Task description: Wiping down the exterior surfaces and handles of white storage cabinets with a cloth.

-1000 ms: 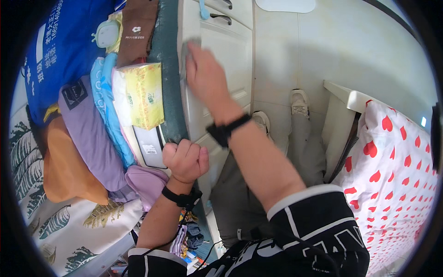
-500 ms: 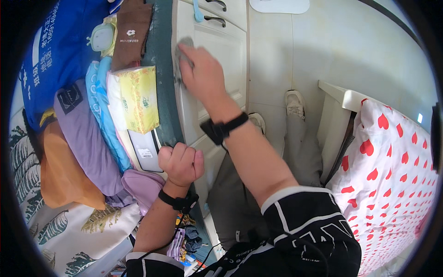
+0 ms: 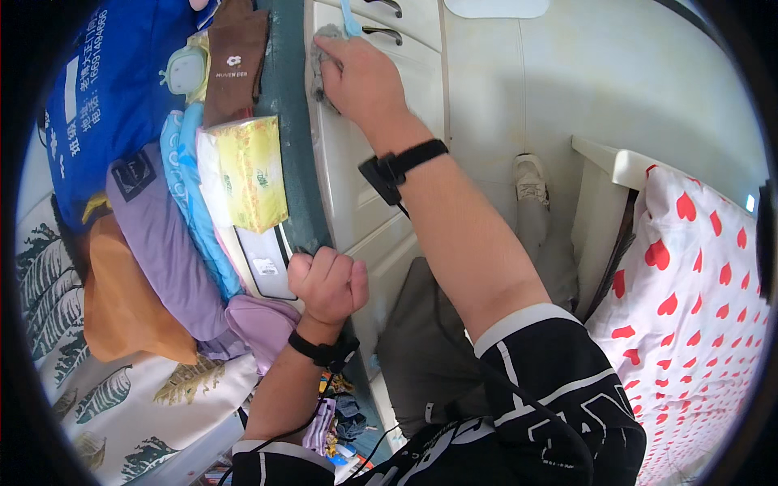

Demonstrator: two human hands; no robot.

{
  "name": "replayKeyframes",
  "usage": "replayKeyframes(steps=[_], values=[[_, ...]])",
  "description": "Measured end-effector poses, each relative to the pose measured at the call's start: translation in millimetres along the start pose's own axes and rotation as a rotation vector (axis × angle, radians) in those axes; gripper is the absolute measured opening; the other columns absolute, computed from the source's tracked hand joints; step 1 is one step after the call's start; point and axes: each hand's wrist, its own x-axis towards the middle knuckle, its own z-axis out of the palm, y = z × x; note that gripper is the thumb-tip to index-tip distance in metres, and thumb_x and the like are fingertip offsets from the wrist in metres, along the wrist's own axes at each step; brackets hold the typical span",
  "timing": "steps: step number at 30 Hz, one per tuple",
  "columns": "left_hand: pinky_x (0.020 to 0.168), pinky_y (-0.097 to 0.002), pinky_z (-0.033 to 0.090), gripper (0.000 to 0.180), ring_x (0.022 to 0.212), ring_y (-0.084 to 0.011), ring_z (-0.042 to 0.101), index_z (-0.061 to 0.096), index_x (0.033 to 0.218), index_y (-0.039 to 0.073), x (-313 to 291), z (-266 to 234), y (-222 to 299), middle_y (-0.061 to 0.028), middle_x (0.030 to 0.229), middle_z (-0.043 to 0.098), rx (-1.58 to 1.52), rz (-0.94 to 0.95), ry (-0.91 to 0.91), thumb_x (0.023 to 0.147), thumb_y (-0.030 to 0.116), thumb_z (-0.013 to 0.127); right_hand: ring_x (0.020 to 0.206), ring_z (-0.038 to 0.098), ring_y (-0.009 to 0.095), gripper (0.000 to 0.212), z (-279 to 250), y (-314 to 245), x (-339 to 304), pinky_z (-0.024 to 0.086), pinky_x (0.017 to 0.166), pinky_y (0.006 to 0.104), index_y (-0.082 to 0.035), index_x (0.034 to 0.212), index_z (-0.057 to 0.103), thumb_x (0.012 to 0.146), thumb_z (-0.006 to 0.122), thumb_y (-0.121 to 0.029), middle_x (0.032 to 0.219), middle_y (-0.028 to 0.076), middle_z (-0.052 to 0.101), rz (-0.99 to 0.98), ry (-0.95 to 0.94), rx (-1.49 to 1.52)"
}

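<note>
My right hand (image 3: 366,87) presses a grey cloth (image 3: 317,69) against the upper edge of the white cabinet front (image 3: 369,166), close to a dark curved handle (image 3: 382,34). Its fingers are bent over the cloth and partly hide it. A light blue strap (image 3: 350,18) hangs beside that handle. My left hand (image 3: 328,283) is closed in a fist at the rim of the dark green top (image 3: 297,162), with nothing showing in it. Just beyond the fist lie a yellow tissue pack (image 3: 253,174) and a grey flat box with a white label (image 3: 267,261).
Brown socks (image 3: 235,69), a pale green frog-shaped item (image 3: 185,71), a blue bag (image 3: 121,97), and purple (image 3: 166,235) and orange (image 3: 126,292) cloth items crowd the left. A heart-patterned cloth (image 3: 689,300) covers white furniture on the right. My shoe (image 3: 532,180) stands on the tiles.
My right hand has slid the grey cloth away from me along the cabinet's upper edge, closer to the handle. The left fist keeps its place; the whole view has shifted slightly.
</note>
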Motion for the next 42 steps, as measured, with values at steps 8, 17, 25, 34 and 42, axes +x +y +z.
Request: replayKeyframes(steps=[8,17,25,34,42], values=[[0.063,-0.0399,0.034,0.018,0.064,-0.0286,0.043,0.058,0.067,0.011,-5.3,-27.6,-10.8,-0.0060,0.071,0.053,0.066,-0.018,-0.071,0.081,0.019,0.066,0.089,0.067,0.042,0.032,28.7,-43.7,-40.1,0.055,0.082,0.0516,-0.015,0.124,0.070,0.095,0.056,-0.020,0.095,0.021,0.068,0.254,0.002,0.131],[0.058,-0.0383,0.033,0.020,0.059,-0.0269,0.042,0.056,0.064,0.015,-9.7,-8.1,-6.7,-0.0035,0.069,0.050,0.040,-0.013,-0.001,0.075,0.021,0.071,0.089,0.066,0.047,0.028,16.9,-34.2,-103.6,0.052,0.080,0.0573,-0.005,0.116,0.065,0.098,0.053,-0.022,0.095,0.027,0.068,0.445,0.036,0.166],[0.060,-0.0383,0.034,0.018,0.061,-0.0268,0.042,0.057,0.066,0.014,-3.9,-1.7,-3.1,-0.0032,0.070,0.052,-0.009,-0.012,-0.022,0.076,0.021,0.070,0.094,0.066,0.050,0.028,22.4,-5.3,-6.4,0.051,0.085,0.0587,0.000,0.109,0.062,0.100,0.051,-0.024,0.098,0.032,0.069,0.513,0.005,0.115],[0.062,-0.0388,0.033,0.018,0.063,-0.0271,0.041,0.057,0.065,0.013,-5.4,-16.5,-2.8,-0.0045,0.069,0.051,0.041,-0.022,-0.074,0.079,0.020,0.067,0.090,0.065,0.050,0.026,15.0,-9.8,-71.6,0.050,0.082,0.0596,-0.001,0.112,0.053,0.100,0.052,-0.024,0.094,0.030,0.068,0.507,-0.139,0.193],[0.065,-0.0399,0.034,0.019,0.066,-0.0283,0.043,0.058,0.066,0.011,-6.3,-11.0,-1.8,-0.0061,0.070,0.052,0.037,-0.045,-0.119,0.081,0.020,0.065,0.093,0.066,0.046,0.022,24.5,27.3,-20.2,0.051,0.082,0.0573,-0.002,0.109,0.055,0.098,0.055,-0.022,0.098,0.026,0.068,0.434,-0.116,0.106]])
